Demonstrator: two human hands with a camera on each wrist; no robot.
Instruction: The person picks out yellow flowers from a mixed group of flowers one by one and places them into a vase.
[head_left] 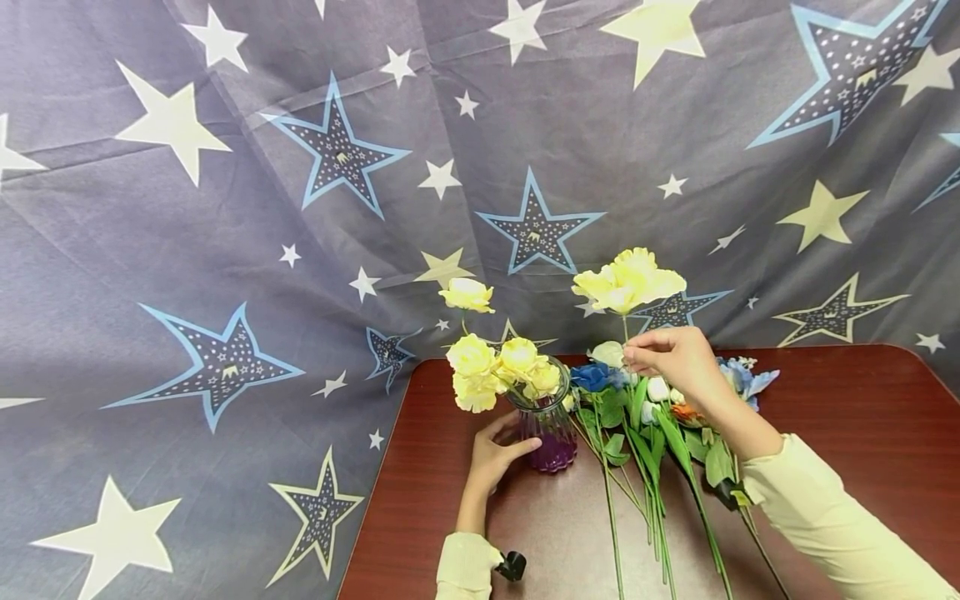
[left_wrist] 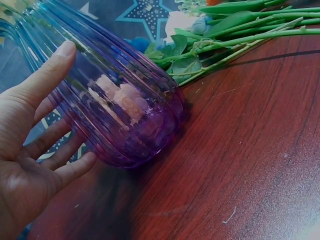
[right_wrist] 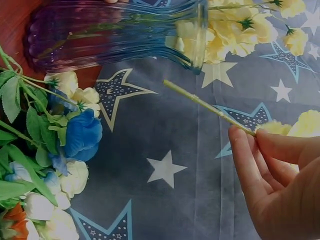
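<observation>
- Right hand: thumb and fingertips close together, pinching the thin stem of a yellow flower just below the bloom
- In the head view this bloom stands above the hand, to the right of the glass vase; in the right wrist view the stem's cut end is near the vase's mouth but apart from it
- Left hand: holds the vase from its left side, thumb along the near glass, fingers spread round the far side
- The vase, purple at the base and bluish higher up, stands on the reddish-brown table
- Several yellow blooms already sit in it, leaning out over the left of the rim, one higher than the others
- Right of the vase lie loose stems with green leaves, a deep blue flower, white flowers and an orange flower
- Behind hangs a grey cloth printed with stars
</observation>
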